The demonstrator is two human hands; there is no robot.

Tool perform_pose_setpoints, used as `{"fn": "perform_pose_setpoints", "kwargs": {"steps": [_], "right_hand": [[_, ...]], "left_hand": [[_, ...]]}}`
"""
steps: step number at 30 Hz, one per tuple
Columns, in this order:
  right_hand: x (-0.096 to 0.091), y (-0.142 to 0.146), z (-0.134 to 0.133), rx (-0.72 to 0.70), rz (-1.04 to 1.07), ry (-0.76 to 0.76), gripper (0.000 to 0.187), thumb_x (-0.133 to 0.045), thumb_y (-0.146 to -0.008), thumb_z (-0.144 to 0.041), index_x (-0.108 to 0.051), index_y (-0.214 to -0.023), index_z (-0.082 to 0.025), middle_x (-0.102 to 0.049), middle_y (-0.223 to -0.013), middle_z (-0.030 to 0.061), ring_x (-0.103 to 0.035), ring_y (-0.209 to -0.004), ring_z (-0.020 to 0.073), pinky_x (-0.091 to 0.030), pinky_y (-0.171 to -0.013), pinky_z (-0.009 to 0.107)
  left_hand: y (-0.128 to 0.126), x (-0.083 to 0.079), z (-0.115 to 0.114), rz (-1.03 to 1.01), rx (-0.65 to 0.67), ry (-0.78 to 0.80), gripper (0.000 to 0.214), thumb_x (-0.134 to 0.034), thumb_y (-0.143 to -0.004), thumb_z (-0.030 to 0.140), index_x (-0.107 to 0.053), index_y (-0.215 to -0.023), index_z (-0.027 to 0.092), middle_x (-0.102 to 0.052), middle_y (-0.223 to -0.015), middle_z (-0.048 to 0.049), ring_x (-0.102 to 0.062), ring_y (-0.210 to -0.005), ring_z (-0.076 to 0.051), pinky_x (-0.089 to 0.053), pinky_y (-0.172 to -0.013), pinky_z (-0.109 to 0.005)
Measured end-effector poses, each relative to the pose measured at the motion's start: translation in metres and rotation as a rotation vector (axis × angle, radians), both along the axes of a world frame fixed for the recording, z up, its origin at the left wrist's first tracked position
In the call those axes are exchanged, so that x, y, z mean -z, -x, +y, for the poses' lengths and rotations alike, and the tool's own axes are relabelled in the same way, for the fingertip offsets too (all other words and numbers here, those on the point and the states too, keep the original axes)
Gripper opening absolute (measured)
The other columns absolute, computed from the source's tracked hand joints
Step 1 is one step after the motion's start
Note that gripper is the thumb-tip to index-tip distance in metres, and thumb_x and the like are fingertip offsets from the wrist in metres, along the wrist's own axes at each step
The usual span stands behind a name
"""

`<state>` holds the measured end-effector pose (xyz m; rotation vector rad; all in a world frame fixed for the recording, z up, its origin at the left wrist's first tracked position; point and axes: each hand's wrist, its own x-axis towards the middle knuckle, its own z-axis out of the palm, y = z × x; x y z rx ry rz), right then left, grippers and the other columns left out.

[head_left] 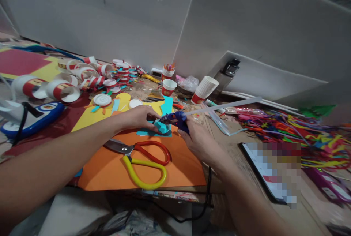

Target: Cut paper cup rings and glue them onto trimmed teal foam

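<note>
Your left hand has its thumb and forefinger slightly parted, with a curled blue paper piece between their tips. Your right hand is wrapped around a blue glue gun; its nozzle is at that paper, just right of your left fingertips, and a whitish glue stick juts from its back, above your right fingers. Below both hands' fingers, 1 pair of scissors lies on an orange sheet. Beyond your right fingers stands 1 stack of paper cups.
</note>
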<state>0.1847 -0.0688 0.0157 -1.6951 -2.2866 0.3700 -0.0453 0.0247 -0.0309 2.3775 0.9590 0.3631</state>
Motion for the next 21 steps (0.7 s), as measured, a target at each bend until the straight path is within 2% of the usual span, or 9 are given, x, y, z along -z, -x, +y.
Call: {"fn": "perform_pose_setpoints", "kwargs": {"steps": [7,11,16,21], "right_hand": [[0.004,0.004,0.003,-0.041,-0.045,-0.046,0.025,-0.049,-0.093,-0.026,-0.057,-0.114,-0.015,-0.065,-0.115,0.0144,-0.059,-0.11,0.0258,-0.041,-0.096,0.041],[0.006,0.005,0.003,-0.039,-0.066,-0.047,0.031,-0.048,-0.094,-0.028,-0.054,-0.12,-0.013,-0.064,-0.118,0.0165,-0.058,-0.111,0.0271,-0.042,-0.095,0.041],[0.002,0.004,0.0,-0.031,-0.085,-0.067,0.033,-0.048,-0.093,-0.025,-0.054,-0.124,-0.016,-0.064,-0.118,0.0152,-0.058,-0.112,0.0271,-0.039,-0.099,0.042],[-0.004,0.002,-0.004,-0.029,-0.109,-0.054,0.031,-0.047,-0.093,-0.023,-0.055,-0.122,-0.017,-0.067,-0.114,0.0138,-0.061,-0.106,0.0256,-0.042,-0.094,0.039]], "left_hand": [[0.001,0.002,0.001,-0.012,0.003,-0.002,0.04,-0.07,-0.072,0.047,-0.074,-0.104,0.024,-0.064,-0.09,-0.0012,-0.055,-0.082,-0.016,-0.036,-0.069,-0.023],[0.001,0.002,0.001,-0.008,0.003,-0.007,0.043,-0.07,-0.072,0.046,-0.073,-0.108,0.024,-0.065,-0.09,-0.0016,-0.055,-0.082,-0.016,-0.036,-0.069,-0.023],[0.001,0.001,0.0,0.0,-0.003,-0.002,0.043,-0.07,-0.073,0.043,-0.072,-0.113,0.026,-0.065,-0.092,-0.0018,-0.055,-0.083,-0.016,-0.036,-0.069,-0.023],[0.002,0.003,0.002,0.012,0.009,-0.033,0.044,-0.069,-0.075,0.041,-0.07,-0.116,0.026,-0.066,-0.094,-0.0021,-0.055,-0.083,-0.016,-0.036,-0.07,-0.023]]}}
